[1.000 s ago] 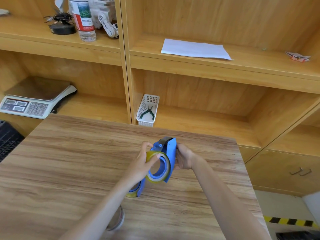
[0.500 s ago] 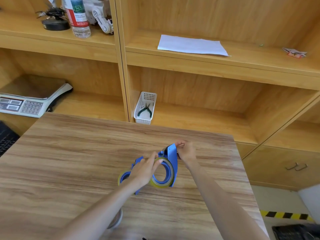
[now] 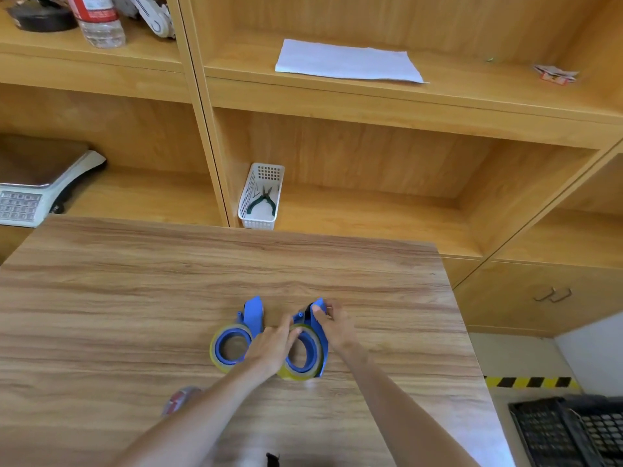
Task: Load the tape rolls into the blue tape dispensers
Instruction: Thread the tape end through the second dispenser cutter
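Left hand [image 3: 269, 345] lies over the gap between the two dispensers, fingers loosely spread and extended, fingertips touching the top of the yellowish tape roll [image 3: 296, 374] in the right dispenser [image 3: 317, 335]. Not wrapped around anything; palm hides whatever is under it.

Right hand [image 3: 333, 325] pinches the upper end of the right dispenser, narrow grip, thumb on the near face, other fingers behind the blue plate. Exact contact at the cutter end is too small to make out.

Counts: two blue dispensers, both on the wood table [image 3: 101, 298], side by side near its centre-right. Each carries one roll, so two loaded rolls. One more roll-like item [image 3: 180, 399] sits nearer the table's front edge, blurred, partly hidden by the left forearm; can't tell what kind.

Left dispenser [image 3: 251, 318]: lying flat, untouched, blue hub ring inside its yellow-tinted clear roll [image 3: 219, 360], handle plate pointing away from the person. Right dispenser: same design, roll seated around the blue hub, side plate standing on edge along the roll's right side.

Behind: scale [image 3: 37, 183] on the lower left shelf, white basket [image 3: 261, 197] with pliers [image 3: 263, 200], one paper sheet [image 3: 347, 60] on the upper shelf.
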`<state>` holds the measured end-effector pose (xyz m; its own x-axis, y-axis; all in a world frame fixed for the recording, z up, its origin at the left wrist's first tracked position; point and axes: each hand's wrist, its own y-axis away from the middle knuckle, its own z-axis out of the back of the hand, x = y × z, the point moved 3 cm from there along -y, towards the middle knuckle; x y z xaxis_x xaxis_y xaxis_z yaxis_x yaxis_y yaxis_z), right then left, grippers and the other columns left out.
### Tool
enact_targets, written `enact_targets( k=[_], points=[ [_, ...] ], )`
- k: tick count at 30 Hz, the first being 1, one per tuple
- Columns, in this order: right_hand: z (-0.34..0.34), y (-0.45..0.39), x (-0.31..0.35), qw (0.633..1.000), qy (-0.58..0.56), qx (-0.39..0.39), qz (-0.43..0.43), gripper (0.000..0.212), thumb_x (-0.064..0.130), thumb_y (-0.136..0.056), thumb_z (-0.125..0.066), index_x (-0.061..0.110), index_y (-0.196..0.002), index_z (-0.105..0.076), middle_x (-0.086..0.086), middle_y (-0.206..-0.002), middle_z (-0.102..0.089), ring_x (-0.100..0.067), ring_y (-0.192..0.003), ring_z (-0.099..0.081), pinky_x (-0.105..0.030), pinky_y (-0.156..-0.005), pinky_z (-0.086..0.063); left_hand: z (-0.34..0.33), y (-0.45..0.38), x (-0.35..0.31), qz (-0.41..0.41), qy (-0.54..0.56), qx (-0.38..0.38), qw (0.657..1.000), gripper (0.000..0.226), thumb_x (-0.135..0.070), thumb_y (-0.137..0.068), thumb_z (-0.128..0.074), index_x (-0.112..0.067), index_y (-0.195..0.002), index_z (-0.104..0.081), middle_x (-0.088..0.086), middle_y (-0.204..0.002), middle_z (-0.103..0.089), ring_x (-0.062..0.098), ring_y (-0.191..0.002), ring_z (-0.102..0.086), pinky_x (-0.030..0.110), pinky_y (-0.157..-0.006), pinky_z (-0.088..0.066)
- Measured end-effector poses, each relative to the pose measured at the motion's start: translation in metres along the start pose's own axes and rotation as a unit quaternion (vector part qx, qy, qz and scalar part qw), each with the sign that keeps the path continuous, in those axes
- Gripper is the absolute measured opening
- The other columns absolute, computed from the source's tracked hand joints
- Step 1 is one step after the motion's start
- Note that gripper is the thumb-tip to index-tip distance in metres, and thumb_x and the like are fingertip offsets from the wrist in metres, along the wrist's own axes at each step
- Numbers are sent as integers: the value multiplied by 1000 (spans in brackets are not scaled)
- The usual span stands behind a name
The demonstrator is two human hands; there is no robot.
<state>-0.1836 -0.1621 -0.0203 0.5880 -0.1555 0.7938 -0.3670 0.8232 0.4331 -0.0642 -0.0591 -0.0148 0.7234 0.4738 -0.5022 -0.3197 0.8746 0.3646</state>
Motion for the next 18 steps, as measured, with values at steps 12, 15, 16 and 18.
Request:
enact_targets(
  k=[12, 15, 16, 18],
  points=[
    [-13, -9, -28, 996, 49, 70, 11, 82, 11, -71, -84, 10, -139, -39, -5, -138, -47, -22, -121, -53, -26, -92, -44, -30, -9, 1, 67, -50, 29, 996, 43, -43, -106, -27, -17, -139, -35, 18, -129, -55, 41, -111, -61, 40, -76, -42],
    [-16, -13, -27, 997, 41, 62, 1, 81, 10, -71, -83, 12, -140, -39, -2, -136, -49, -20, -120, -54, -22, -87, -43, -31, -14, 4, 71, -37, 21, 997, 41, -41, -106, -27, -16, -137, -37, 18, -127, -56, 41, -108, -61, 40, -74, -42],
    [-17, -15, -26, 997, 45, 58, -2, 81, 10, -72, -83, 13, -140, -40, -2, -136, -50, -20, -121, -54, -22, -89, -43, -31, -16, 4, 69, -31, 14, 997, 40, -41, -106, -27, -16, -136, -38, 18, -125, -56, 41, -107, -62, 39, -73, -41],
    [-18, -20, -26, 997, 50, 52, -8, 79, 10, -72, -81, 15, -141, -42, -1, -136, -52, -19, -123, -53, -24, -93, -44, -31, -19, 6, 70, -20, 5, 997, 40, -41, -106, -28, -15, -134, -40, 17, -125, -56, 41, -106, -62, 40, -73, -43]
  ],
)
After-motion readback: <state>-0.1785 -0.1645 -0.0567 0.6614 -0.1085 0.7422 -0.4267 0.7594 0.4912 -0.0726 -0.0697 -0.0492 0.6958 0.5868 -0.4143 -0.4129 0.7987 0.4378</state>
